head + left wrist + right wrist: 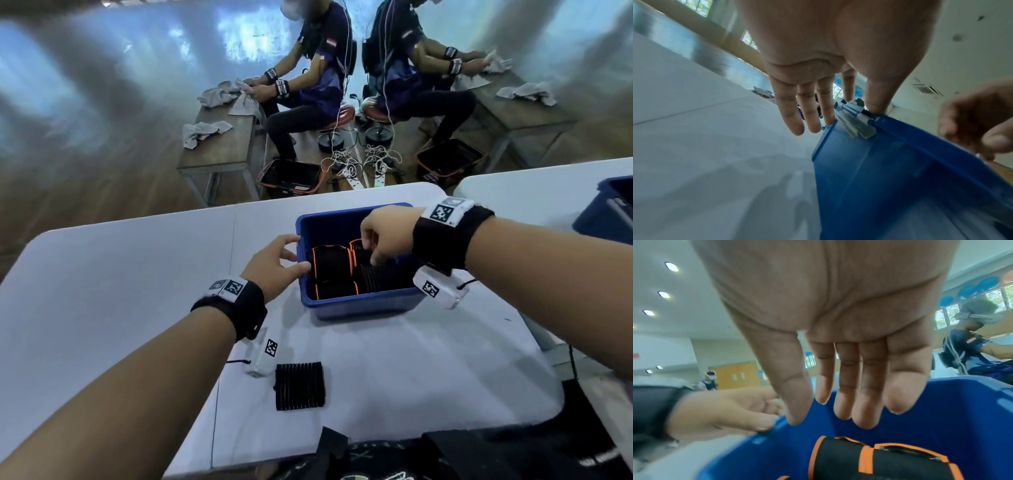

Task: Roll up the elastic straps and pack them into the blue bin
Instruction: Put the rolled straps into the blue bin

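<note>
We see several rolled elastic straps [331, 263], black fabric cylinders edged in orange binding, packed side by side inside the blue rectangular plastic bin [359, 303]. In the right wrist view two of the rolls [875, 460] lie end to end, with an orange band running across the black cloth where they meet. One more strap, a flat black ribbed elastic piece [299, 386], lies unrolled on the white tabletop [102, 291], well apart from the bin and nearer to us. The bin stands on that tabletop between our two hands; from the left wrist view its outer wall [869, 186] is smooth blue plastic with a grey metal hinge clip [857, 121] at the rim.

We can read no words or brand names. The only markings are the black-and-white square codes on the white wrist-worn camera units [440, 287] and on the black wristbands [233, 287].

Our left hand [274, 263] rests at the bin's left rim, thumb lying along the rim edge and the other fingers spread and nearly straight beside the outer wall; it grips nothing. Our right hand [387, 236] hangs over the bin's inside, wrist bent down, fingers pointing down toward the rolls. From the right wrist view its fingers [846, 386] are straight and close together, thumb a little apart, holding nothing. We cannot tell whether the fingertips touch a roll.
</note>
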### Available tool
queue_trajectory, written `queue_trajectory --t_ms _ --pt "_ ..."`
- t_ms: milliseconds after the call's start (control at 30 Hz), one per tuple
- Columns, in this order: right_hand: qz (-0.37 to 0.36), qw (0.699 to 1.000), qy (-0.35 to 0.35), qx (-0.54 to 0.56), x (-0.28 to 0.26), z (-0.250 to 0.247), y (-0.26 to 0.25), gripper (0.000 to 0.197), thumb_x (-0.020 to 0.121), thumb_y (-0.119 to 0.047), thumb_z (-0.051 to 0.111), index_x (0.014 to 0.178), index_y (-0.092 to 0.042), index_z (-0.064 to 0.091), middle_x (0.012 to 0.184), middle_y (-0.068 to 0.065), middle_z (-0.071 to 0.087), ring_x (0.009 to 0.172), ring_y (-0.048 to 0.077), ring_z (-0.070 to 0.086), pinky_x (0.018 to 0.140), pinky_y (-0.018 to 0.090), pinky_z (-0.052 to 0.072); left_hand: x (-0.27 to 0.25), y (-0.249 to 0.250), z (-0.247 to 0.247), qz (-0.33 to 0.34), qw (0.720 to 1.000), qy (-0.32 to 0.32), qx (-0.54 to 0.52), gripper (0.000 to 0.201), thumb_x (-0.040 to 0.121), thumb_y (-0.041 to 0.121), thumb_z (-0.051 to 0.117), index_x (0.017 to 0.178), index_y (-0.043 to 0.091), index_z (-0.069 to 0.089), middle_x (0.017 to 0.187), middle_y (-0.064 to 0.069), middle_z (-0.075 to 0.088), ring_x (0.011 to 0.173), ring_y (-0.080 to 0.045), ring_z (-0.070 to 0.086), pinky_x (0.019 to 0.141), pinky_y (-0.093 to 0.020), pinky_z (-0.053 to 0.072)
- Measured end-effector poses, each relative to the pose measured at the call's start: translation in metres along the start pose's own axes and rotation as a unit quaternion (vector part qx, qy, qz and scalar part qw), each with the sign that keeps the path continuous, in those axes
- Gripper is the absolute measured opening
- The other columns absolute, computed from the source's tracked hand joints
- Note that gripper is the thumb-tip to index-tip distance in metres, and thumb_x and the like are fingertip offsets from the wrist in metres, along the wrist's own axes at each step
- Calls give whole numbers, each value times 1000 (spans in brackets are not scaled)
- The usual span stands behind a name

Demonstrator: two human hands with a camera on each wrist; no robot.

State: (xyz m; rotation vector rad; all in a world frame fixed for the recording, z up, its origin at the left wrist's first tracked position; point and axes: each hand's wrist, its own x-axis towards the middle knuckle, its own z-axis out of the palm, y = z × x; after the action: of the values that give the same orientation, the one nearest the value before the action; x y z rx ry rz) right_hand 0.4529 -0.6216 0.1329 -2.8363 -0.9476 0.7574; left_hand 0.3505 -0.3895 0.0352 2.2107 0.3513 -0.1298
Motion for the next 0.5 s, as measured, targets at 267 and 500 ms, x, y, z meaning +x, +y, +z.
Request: queue_trajectory --t_ms 267,500 --pt "-83 980 -80 161 -74 59 -76 19 81 -28 76 98 -26 67 87 -8 71 79 6 64 73 24 53 14 -8 -8 50 997 -41 29 66 81 51 77 139 43 46 110 9 68 103 -14 66 100 -42 50" --pt "-39 985 -73 149 -61 165 -123 38 82 -32 74 116 -24 59 113 -3 57 98 15 53 82 28 46 14 -15 -6 78 996 -41 -3 65 83 50 76 141 38 47 111 2 67 104 -18 66 95 -36 51"
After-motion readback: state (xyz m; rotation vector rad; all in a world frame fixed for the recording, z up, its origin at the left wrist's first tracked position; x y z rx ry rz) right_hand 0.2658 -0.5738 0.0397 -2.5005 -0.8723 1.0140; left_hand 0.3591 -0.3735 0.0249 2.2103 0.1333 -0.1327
